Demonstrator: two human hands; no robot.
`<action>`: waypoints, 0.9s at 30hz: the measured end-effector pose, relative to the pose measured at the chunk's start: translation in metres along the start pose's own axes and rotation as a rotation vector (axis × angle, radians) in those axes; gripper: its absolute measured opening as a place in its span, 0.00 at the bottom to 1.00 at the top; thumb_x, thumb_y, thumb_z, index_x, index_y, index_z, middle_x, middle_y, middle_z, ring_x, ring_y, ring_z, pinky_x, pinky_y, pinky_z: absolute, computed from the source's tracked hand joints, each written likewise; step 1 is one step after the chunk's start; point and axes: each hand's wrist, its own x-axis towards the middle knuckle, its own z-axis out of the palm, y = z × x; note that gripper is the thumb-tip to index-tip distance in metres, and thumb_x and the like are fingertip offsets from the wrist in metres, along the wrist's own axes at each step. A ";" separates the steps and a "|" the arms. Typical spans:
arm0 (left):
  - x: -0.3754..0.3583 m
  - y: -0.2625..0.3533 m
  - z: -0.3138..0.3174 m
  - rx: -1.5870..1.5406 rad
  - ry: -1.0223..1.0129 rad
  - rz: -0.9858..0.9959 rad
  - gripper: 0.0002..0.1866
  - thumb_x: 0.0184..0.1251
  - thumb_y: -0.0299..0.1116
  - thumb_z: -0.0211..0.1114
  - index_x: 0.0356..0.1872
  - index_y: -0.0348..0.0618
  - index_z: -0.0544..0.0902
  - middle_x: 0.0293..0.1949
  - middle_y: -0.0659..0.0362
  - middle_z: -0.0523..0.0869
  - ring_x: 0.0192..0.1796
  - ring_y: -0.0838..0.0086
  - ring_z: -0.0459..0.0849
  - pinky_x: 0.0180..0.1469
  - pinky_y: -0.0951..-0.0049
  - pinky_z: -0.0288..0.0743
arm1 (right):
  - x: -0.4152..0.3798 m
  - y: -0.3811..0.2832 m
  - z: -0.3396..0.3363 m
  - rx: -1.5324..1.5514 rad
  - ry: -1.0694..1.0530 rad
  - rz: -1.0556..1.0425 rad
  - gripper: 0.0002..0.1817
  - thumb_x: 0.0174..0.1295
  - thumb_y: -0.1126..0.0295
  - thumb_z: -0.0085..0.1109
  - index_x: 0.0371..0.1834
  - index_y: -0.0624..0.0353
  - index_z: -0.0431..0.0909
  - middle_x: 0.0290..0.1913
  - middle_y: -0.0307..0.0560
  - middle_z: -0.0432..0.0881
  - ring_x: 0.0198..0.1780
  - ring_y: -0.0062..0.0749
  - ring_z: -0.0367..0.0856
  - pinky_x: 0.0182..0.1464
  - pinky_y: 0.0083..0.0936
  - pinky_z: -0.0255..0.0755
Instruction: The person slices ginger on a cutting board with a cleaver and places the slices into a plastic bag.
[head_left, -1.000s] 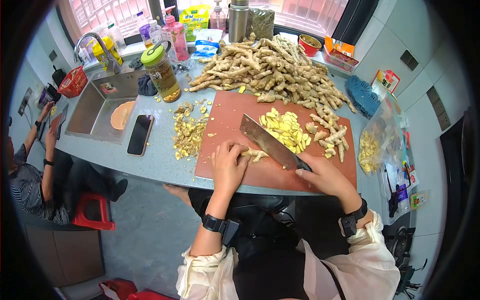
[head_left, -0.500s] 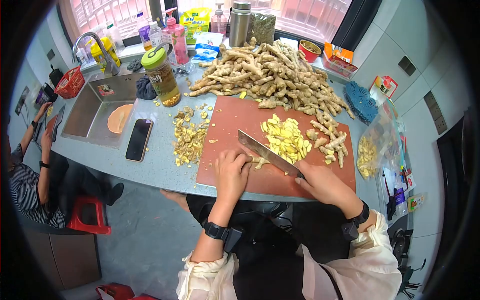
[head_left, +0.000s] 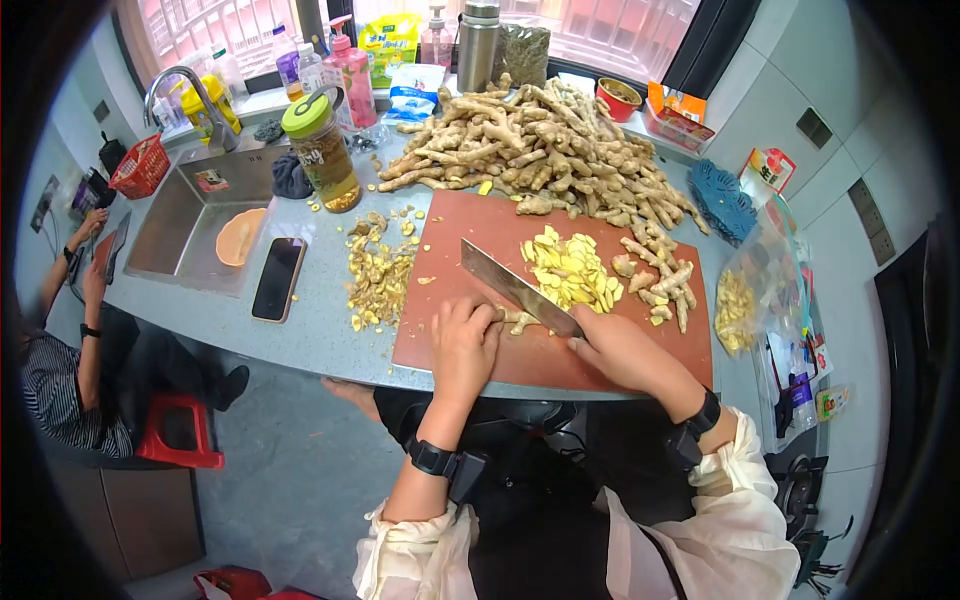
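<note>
My left hand (head_left: pixel 463 345) presses a piece of ginger (head_left: pixel 519 320) down on the red-brown cutting board (head_left: pixel 470 235). My right hand (head_left: pixel 620 350) grips the handle of a cleaver (head_left: pixel 515 288), whose blade lies across the ginger just beside my left fingers. A heap of yellow ginger slices (head_left: pixel 570 272) lies on the board behind the blade. Trimmed ginger pieces (head_left: pixel 658 280) lie at the board's right side. A large pile of whole ginger roots (head_left: pixel 540 145) fills the counter behind the board.
Ginger peelings (head_left: pixel 378 275) lie left of the board, beside a black phone (head_left: pixel 278 279). A sink (head_left: pixel 205 215) holds an orange dish. A green-lidded jar (head_left: pixel 322 150) and bottles stand at the back. A plastic bag of slices (head_left: pixel 745 295) sits right. Another person (head_left: pixel 60 360) sits at the left.
My right hand and the cleaver have shifted left along the ginger toward my left hand. My left hand stays put on the ginger.
</note>
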 end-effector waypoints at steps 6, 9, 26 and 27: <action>-0.003 -0.005 0.002 -0.008 -0.007 -0.002 0.06 0.56 0.29 0.74 0.35 0.48 0.87 0.44 0.62 0.85 0.52 0.60 0.80 0.53 0.59 0.71 | -0.005 0.004 -0.001 0.065 0.003 -0.034 0.15 0.72 0.63 0.57 0.47 0.65 0.68 0.38 0.68 0.83 0.44 0.68 0.82 0.46 0.55 0.74; -0.003 -0.002 -0.001 -0.010 -0.002 -0.022 0.06 0.56 0.29 0.74 0.35 0.48 0.86 0.45 0.62 0.85 0.53 0.59 0.79 0.54 0.58 0.70 | -0.028 0.008 -0.015 -0.014 -0.101 0.063 0.16 0.72 0.63 0.58 0.48 0.66 0.68 0.40 0.69 0.83 0.45 0.69 0.82 0.48 0.55 0.74; -0.003 -0.002 0.002 0.014 0.017 0.037 0.07 0.55 0.27 0.73 0.35 0.48 0.86 0.44 0.61 0.84 0.56 0.58 0.78 0.58 0.56 0.69 | -0.017 0.015 -0.001 0.199 0.031 0.084 0.17 0.72 0.64 0.59 0.53 0.65 0.69 0.44 0.71 0.82 0.50 0.69 0.80 0.51 0.54 0.73; -0.003 -0.002 0.002 0.007 0.017 0.033 0.07 0.55 0.28 0.73 0.35 0.48 0.86 0.44 0.61 0.84 0.56 0.58 0.78 0.58 0.56 0.69 | -0.020 0.017 -0.002 0.184 0.065 0.057 0.17 0.72 0.64 0.59 0.54 0.65 0.69 0.45 0.72 0.82 0.51 0.69 0.80 0.51 0.54 0.72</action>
